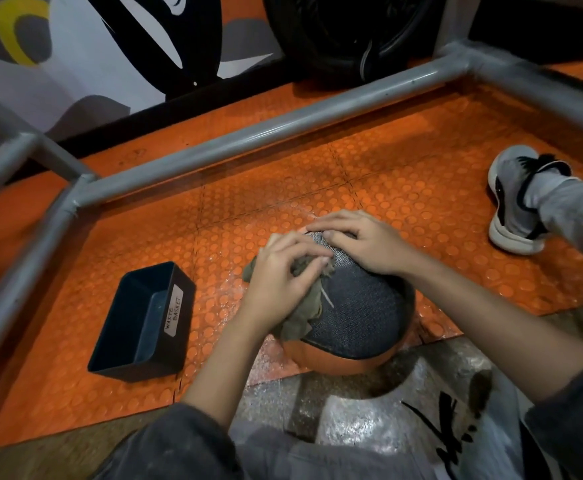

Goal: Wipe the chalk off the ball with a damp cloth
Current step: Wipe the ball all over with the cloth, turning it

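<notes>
From the head view, the step in hand is judged to be the rubbing itself. The ball [359, 317] sits on the orange studded floor mat [404, 174], its dark textured panel facing up and an orange band showing along its lower edge. A paler, greyish patch near the top of the ball is probably the remaining chalk.

To do this well, the cloth [300, 323] should be worked in short, firm strokes over that pale patch. It should be refolded to a clean face once it loads up, and the ball turned so no panel is missed. The steadying hand needs enough weight to stop the ball rolling.

The left hand [279, 275] lies on the ball's left shoulder, its fingers bent and bunching the olive cloth against the surface. The cloth trails down the ball's left side. The right hand [362, 244] rests on top of the ball with fingers spread fairly flat, fingertips at the pale patch, holding nothing. A black waste basket [174, 315] stands to the left of the ball, apart from it.
</notes>
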Demonstrator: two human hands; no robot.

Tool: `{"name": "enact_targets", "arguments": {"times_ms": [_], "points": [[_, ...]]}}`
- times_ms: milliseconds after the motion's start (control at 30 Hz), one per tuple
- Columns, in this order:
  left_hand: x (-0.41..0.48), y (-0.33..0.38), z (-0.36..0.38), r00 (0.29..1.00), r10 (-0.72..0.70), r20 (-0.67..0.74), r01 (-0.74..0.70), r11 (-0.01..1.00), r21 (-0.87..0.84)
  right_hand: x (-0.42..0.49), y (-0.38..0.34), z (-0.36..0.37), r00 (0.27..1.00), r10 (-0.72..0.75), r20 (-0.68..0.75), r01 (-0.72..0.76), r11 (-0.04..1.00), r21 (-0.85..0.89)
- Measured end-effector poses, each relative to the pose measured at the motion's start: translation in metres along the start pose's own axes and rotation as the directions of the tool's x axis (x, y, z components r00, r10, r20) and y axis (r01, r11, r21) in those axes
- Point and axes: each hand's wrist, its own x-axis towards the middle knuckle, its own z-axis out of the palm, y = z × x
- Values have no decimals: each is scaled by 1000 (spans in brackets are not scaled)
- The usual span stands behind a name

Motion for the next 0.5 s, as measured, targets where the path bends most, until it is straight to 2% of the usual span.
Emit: {"name": "enact_targets", "arguments": {"times_ms": [67,200,333,500], "points": [[8,-1,1,1000,-27,-5,27,1000,13,0,-1,0,1000,-6,-4,6,1000,22],[-18,4,-1,999,38,27,-38,999,7,0,4,-2,999,-29,-45,33,996,86],[-34,2,-3,996,80,46,-81,997,15,1,1,0,1000,-9,-17,10,999,50],[10,-6,-3,999,-26,-38,27,999,35,-5,-4,2,1000,-9,-20,9,1000,-8]]}}
